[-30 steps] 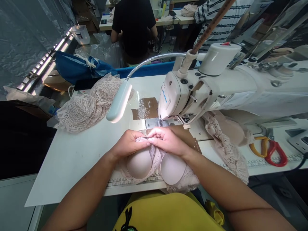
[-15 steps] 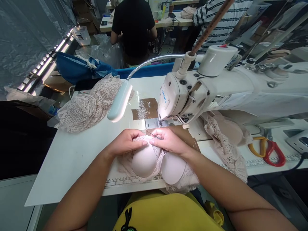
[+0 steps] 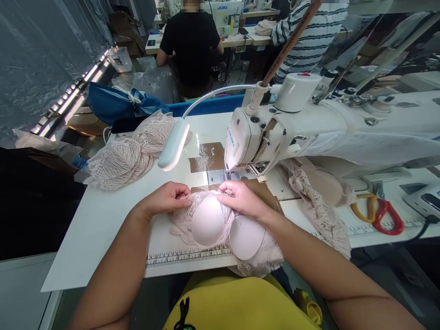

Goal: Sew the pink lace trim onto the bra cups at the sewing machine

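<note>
A pale pink lace bra lies at the table's front edge, its smooth cups facing up. My left hand pinches the lace at the upper left of the left cup. Between the thumb and fingers of my right hand is the bra's upper edge, near the middle. A thin dark pointed tool, perhaps thread snips, shows at the right fingers; most of it is hidden. Just beyond my hands stands the white sewing machine, its needle area over the metal plate.
A lamp on a bendy neck hangs over the table. Bunched lace lies at the left. To the right are another bra piece and scissors with red and orange handles. Two people sit beyond the table.
My left hand has slid left along the bra's upper edge, spreading the lace beside the cup. The right hand keeps its grip in nearly the same place.
</note>
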A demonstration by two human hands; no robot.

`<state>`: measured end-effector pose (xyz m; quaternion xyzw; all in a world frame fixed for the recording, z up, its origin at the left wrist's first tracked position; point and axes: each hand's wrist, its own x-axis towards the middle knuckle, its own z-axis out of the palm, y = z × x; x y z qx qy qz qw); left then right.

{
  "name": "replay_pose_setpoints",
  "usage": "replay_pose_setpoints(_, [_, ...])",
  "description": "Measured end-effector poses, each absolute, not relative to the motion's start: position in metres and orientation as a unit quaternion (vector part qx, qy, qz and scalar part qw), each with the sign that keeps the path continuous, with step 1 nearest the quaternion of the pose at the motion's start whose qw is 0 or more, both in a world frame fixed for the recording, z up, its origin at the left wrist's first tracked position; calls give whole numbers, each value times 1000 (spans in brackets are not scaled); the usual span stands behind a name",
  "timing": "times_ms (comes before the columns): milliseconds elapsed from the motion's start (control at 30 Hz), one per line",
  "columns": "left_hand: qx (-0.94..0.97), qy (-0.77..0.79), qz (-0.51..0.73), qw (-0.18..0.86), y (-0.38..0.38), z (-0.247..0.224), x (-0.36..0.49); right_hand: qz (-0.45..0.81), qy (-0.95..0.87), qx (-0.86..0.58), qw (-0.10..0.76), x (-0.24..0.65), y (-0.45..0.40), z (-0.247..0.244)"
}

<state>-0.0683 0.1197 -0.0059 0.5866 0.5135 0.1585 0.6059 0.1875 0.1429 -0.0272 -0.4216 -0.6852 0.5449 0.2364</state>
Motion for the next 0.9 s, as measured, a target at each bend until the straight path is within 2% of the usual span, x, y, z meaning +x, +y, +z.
replay_pose_setpoints(300, [610, 505, 242, 561, 116, -6, -63, 479, -734, -412, 248, 199, 139, -22])
replay_pose_setpoints(467, [625, 514, 293, 509, 123, -13, -45, 465, -740, -454, 171, 218, 133, -17])
replay_pose_setpoints(567, [666, 529, 275, 448, 132, -16, -31, 461, -744, -462, 141, 234, 134, -11])
replay_pose_setpoints(733, [709, 553, 231, 371, 154, -22, -11, 324, -794, -496, 138, 246, 143, 0])
replay_pose_setpoints(900, [744, 556, 198, 314, 177, -23, 5, 271, -869, -391, 137, 240, 151, -14])
